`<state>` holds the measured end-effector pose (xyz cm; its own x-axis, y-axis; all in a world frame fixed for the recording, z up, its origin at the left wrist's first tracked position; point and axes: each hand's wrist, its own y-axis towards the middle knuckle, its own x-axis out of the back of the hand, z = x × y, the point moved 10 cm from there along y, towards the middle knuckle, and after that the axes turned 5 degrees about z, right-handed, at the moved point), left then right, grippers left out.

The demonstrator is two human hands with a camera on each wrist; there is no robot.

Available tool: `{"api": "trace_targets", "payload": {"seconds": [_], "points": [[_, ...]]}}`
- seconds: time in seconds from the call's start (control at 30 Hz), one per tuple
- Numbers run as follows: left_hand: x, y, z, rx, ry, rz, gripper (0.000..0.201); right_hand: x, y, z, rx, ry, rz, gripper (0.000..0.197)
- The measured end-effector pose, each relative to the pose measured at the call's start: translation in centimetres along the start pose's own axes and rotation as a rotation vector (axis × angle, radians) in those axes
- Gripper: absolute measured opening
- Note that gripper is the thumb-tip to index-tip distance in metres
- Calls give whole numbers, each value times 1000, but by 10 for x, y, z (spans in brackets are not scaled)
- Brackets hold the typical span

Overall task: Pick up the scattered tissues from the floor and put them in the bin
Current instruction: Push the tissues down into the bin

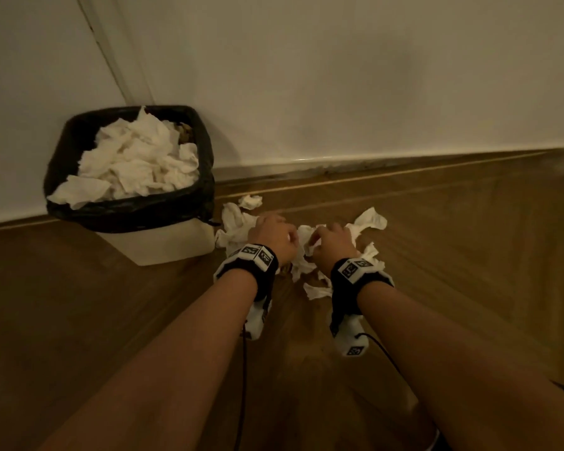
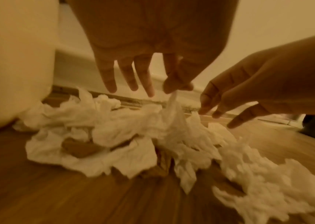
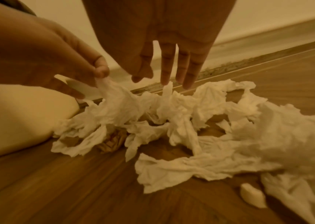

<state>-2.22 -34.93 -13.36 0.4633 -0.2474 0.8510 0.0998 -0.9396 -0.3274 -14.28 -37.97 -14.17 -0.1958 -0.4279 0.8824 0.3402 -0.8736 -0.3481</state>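
Crumpled white tissues (image 1: 370, 218) lie in a pile (image 2: 126, 121) on the wooden floor, just right of the bin (image 1: 170, 244). The bin has a black liner (image 1: 127, 211) and is heaped with tissues. My left hand (image 1: 274, 234) hangs over the pile's left side. Its thumb and forefinger pinch the tip of one tissue (image 2: 172, 106), which is pulled up into a peak (image 3: 114, 94). My right hand (image 1: 331, 244) hovers beside it over the middle of the pile. Its fingers (image 3: 189, 72) point straight down, their tips just above a raised tissue corner, holding nothing.
The wall and skirting board (image 1: 372, 161) run close behind the pile. A crumpled brown scrap (image 3: 112, 142) lies under the tissues near the bin's white side (image 3: 18, 113). A small white piece (image 3: 252, 197) lies apart at the near right. Bare floor stretches to the right.
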Motion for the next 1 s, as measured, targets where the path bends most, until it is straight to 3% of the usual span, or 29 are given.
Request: {"api": "trace_targets", "payload": {"seconds": [0.03, 0.13, 0.2, 0.33, 0.4, 0.47, 0.63, 0.77, 0.93, 1.0], "points": [[-7, 0, -3, -19, 17, 20, 16, 2, 1, -4, -21, -1, -23, 21], [-30, 0, -8, -107, 166, 81, 44, 13, 3, -17, -73, 24, -103, 27], [-34, 3, -7, -121, 192, 86, 40, 19, 4, -24, -94, 28, -133, 31], [-34, 12, 18, 105, 48, 225, 34, 11, -1, -30, -63, 46, -142, 29], [-27, 15, 24, 117, -79, 169, 30, -2, -7, -28, -29, -1, -110, 28], [-8, 13, 24, 84, -190, -14, 25, -17, -16, -23, -2, -89, -78, 34], [15, 3, 33, 124, -540, -235, 33, -46, -49, -15, -41, -189, -101, 54], [14, 3, 33, 137, -546, -216, 36, -78, -63, -18, -62, -243, 24, 54], [-6, 4, 31, 106, -475, -149, 27, -80, -61, -19, -19, -127, 47, 36], [-21, 2, 33, 113, -399, -79, 43, -76, -57, -21, 0, -64, 37, 34]]}}
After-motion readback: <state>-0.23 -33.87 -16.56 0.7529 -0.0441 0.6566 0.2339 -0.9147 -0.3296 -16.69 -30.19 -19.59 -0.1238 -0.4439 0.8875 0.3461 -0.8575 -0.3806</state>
